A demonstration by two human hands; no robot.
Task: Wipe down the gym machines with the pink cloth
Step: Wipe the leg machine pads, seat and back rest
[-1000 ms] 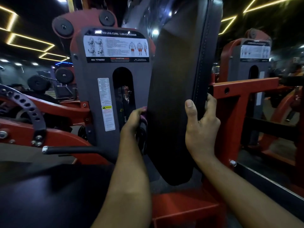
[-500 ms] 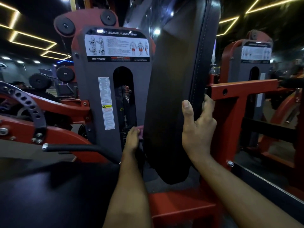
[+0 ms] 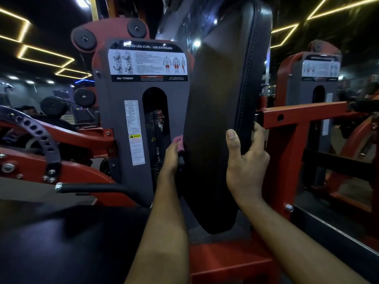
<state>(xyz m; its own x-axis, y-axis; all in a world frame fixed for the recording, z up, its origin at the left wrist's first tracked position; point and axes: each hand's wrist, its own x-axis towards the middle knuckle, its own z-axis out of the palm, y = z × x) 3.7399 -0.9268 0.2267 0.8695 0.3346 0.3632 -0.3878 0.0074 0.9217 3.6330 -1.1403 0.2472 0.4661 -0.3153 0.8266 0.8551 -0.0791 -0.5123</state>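
Gripping right edge of black back pad (image 3: pixel 221 119): right hand (image 3: pixel 246 167); left hand (image 3: pixel 171 158) holding pink cloth (image 3: pixel 180 143) against pad's left edge.

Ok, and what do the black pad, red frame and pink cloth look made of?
Black pad: likely vinyl or leatherette, slight sheen, stitched seam along its edge. Red frame: painted metal, apparently square tube with a drilled hole. Pink cloth: soft fabric, mostly hidden between the left hand and the pad, so weave is unclear.
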